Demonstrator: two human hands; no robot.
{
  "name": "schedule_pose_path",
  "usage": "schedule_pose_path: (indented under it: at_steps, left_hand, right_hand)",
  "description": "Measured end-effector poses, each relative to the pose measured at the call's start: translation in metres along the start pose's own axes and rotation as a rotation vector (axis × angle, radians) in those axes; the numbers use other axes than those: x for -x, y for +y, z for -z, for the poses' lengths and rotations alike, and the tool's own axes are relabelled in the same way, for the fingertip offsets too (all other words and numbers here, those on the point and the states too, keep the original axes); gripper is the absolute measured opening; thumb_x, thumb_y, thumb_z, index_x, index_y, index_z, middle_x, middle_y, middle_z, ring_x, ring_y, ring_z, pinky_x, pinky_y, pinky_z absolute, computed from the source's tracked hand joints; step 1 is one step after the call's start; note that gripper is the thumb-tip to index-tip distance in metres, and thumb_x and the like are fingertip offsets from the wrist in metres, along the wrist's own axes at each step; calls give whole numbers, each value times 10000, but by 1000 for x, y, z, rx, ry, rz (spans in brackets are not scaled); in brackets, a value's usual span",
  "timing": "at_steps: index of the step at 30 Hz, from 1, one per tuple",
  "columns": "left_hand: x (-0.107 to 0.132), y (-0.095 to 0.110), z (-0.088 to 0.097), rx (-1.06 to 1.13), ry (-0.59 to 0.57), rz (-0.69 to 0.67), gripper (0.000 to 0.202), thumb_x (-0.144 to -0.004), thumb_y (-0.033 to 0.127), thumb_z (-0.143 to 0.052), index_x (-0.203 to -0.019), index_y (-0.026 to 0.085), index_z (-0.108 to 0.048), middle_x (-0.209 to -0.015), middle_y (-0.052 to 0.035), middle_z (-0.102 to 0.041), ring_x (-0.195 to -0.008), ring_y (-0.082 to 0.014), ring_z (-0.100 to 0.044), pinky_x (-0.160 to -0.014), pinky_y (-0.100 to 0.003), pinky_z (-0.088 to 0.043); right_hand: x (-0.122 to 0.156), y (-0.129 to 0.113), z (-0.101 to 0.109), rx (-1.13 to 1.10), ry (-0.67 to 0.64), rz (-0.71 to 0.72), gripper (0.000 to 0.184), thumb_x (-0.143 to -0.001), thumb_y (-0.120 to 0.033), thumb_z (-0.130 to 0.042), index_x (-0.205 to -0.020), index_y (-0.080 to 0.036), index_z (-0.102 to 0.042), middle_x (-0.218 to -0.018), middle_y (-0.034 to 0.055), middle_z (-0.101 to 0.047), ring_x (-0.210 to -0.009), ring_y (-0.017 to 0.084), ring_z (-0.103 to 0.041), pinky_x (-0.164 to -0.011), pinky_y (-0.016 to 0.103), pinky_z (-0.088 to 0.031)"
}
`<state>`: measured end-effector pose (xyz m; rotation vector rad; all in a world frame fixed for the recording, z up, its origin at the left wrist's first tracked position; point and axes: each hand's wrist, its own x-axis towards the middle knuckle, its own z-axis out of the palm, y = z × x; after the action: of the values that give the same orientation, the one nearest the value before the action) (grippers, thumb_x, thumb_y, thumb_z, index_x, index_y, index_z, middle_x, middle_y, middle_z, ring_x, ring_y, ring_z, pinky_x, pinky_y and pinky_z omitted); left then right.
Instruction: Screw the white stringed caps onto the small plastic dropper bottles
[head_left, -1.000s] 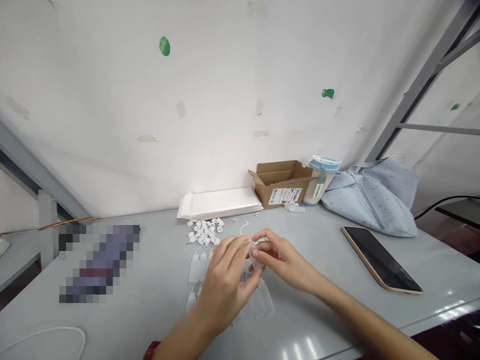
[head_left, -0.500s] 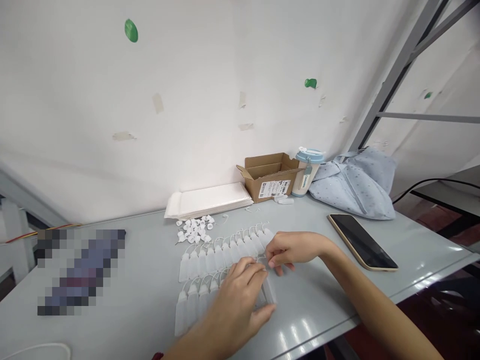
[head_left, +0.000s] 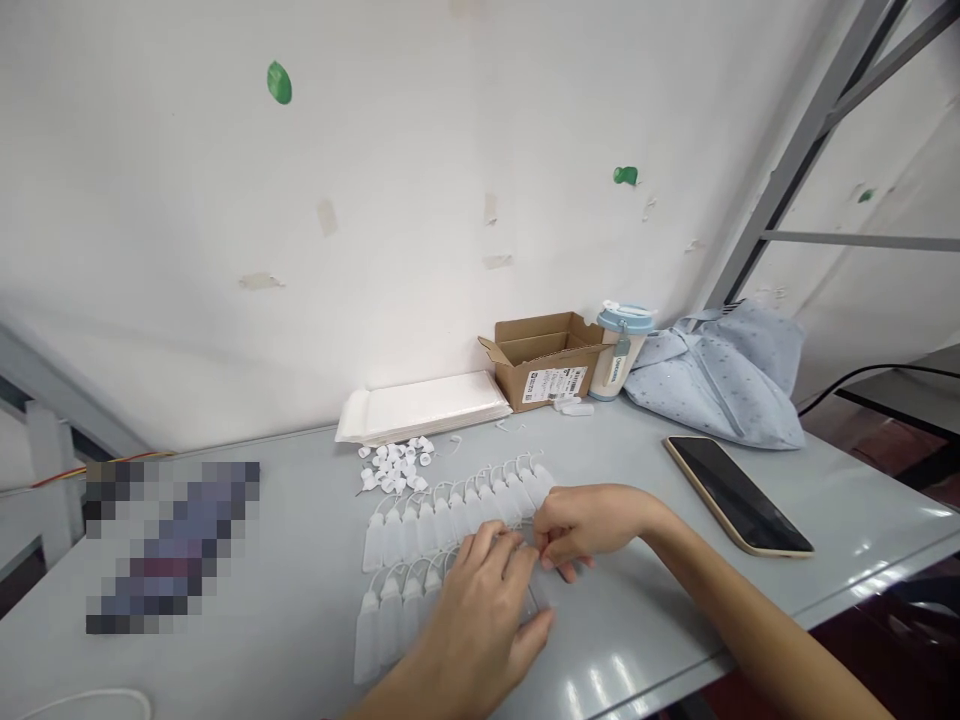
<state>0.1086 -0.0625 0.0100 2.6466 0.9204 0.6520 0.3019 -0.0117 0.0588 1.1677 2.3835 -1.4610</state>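
Two rows of small translucent plastic bottles (head_left: 450,512) lie side by side on the grey table (head_left: 285,600). My left hand (head_left: 480,610) rests palm down over the right end of the near row, fingers curled on the bottles. My right hand (head_left: 589,525) is beside it, fingers pinched together at the end of the far row; what they pinch is too small to name. A heap of small white caps (head_left: 395,465) lies just behind the rows.
A stack of white bags (head_left: 424,408), an open cardboard box (head_left: 544,372), a lidded cup (head_left: 621,350) and a blue cloth bag (head_left: 720,375) stand along the wall. A phone (head_left: 737,493) lies at the right. A blurred-out patch (head_left: 169,545) is at the left.
Both hands came down from in front of me to the bottle rows. The bottle they held between them a second ago is no longer raised.
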Motion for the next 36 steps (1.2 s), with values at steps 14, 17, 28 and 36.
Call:
schedule_pose_path:
  at_steps: [14, 17, 28, 36]
  left_hand:
    - [-1, -2, 10, -155, 43, -38, 346, -795, 356, -626, -1068, 153, -564, -1080, -128, -604, -1046, -306, -511, -823, -451, -484]
    - [-13, -21, 25, -188, 93, 23, 252, -858, 303, -541, -1059, 154, -568, -1059, -118, -614, -1011, -273, -530, -822, -433, -479]
    - [-86, -105, 46, -385, -88, 179, 304, -802, 8, -393, -913, 110, -657, -947, -136, -687, -941, -268, -594, -821, -371, -466]
    - [-91, -120, 36, -363, -123, 212, 335, -787, -11, -382, -928, 121, -656, -990, -136, -676, -1007, -250, -585, -864, -341, -453]
  right_hand:
    - [3, 14, 15, -183, 43, 33, 277, -824, -366, -543, -678, -134, -587, -565, -7, -620, -406, 60, -438, -448, 194, -365]
    - [4, 27, 26, -47, 402, 11, 307, -869, -391, -478, -747, -144, -614, -629, 17, -652, -464, 94, -505, -470, 211, -406]
    - [-9, 101, 51, 500, 1119, -414, 416, -812, -84, -449, -1226, -76, -482, -1313, 205, -473, -1217, 342, -397, -948, 462, -352]
    - [-10, 109, 50, 506, 1082, -517, 379, -819, -52, -446, -1189, -96, -521, -1215, 210, -546, -1142, 336, -481, -860, 408, -395]
